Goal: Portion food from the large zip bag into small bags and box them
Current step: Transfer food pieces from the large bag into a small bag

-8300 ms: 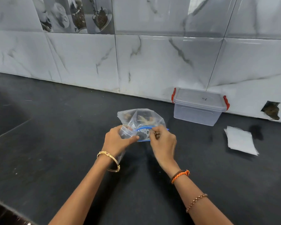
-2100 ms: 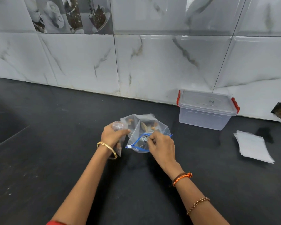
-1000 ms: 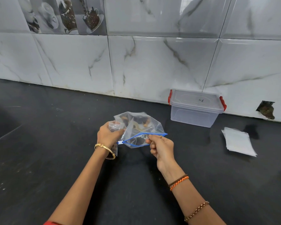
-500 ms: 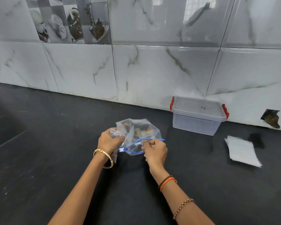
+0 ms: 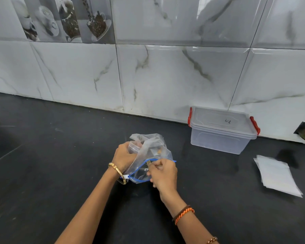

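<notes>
Marble tile backs the dark surface. My left hand grips the bunched top of the zip bag, I judge to steady it, while my right hand pinches the blue zip rim, spreading the mouth. The lidded box waits far right with the small bags nearer. The lid's scrawl is illegible.

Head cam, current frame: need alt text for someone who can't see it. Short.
Two bare hands hold a clear zip bag with a blue zip strip above a dark counter: the left hand grips its bunched body, the right hand pinches its open mouth. By the marble-tiled wall stands a lidded clear box with red latches; flat small bags lie in front of it, to the right.
</notes>
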The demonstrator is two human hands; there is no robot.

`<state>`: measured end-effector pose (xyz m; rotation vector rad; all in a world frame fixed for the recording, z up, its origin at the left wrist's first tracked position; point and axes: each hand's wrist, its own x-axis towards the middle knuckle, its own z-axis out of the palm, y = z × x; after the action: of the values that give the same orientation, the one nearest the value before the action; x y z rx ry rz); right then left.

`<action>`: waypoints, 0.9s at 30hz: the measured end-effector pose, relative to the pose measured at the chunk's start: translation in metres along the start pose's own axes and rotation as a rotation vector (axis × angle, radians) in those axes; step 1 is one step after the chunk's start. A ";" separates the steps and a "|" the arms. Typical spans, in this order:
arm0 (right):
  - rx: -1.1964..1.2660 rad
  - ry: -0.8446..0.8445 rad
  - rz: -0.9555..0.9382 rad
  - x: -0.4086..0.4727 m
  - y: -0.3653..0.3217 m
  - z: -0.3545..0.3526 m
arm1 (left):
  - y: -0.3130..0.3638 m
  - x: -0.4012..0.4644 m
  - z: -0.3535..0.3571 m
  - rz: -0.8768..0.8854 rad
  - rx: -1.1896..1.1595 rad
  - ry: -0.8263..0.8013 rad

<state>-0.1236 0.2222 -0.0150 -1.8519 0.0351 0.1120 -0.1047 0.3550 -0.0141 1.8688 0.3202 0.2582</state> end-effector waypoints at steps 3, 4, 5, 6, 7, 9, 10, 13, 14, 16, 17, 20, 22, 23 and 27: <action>0.251 -0.008 0.117 -0.004 0.002 -0.001 | 0.004 -0.001 -0.003 -0.014 -0.041 0.125; 0.313 -0.003 0.135 -0.006 0.002 -0.003 | 0.005 -0.002 -0.005 -0.022 -0.061 0.150; 0.360 0.001 0.146 -0.008 0.002 -0.006 | 0.006 -0.004 -0.006 -0.031 -0.070 0.160; 0.395 0.001 0.153 -0.010 0.001 -0.009 | 0.006 -0.005 -0.008 -0.035 -0.067 0.162; 0.421 -0.004 0.158 -0.013 0.001 -0.013 | 0.006 -0.007 -0.010 -0.037 -0.059 0.163; 0.460 -0.019 0.160 -0.016 0.001 -0.019 | 0.008 -0.011 -0.012 -0.032 -0.037 0.180; 0.476 -0.025 0.159 -0.019 0.001 -0.023 | 0.011 -0.015 -0.012 -0.029 -0.031 0.195; 0.516 -0.011 0.145 -0.027 0.001 -0.034 | 0.016 -0.028 -0.015 -0.036 -0.012 0.257; 0.527 0.006 0.140 -0.028 0.002 -0.037 | 0.016 -0.032 -0.016 -0.030 -0.011 0.280; 0.564 0.036 0.139 -0.035 0.002 -0.046 | 0.017 -0.045 -0.019 -0.004 -0.033 0.334; 0.584 0.049 0.140 -0.036 0.002 -0.049 | 0.018 -0.050 -0.020 0.012 -0.049 0.361; 0.624 0.091 0.140 -0.043 0.005 -0.059 | 0.020 -0.068 -0.022 0.063 -0.045 0.440; 0.647 0.127 0.137 -0.048 0.008 -0.065 | 0.017 -0.080 -0.022 0.112 -0.007 0.468; 0.660 0.144 0.141 -0.050 0.009 -0.067 | 0.015 -0.087 -0.021 0.142 0.017 0.478; 0.722 0.195 0.165 -0.056 0.015 -0.079 | 0.008 -0.119 -0.009 0.246 0.066 0.469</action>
<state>-0.1761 0.1406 -0.0021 -1.1298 0.3232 0.0253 -0.2188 0.3198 -0.0058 1.8984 0.4193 0.8686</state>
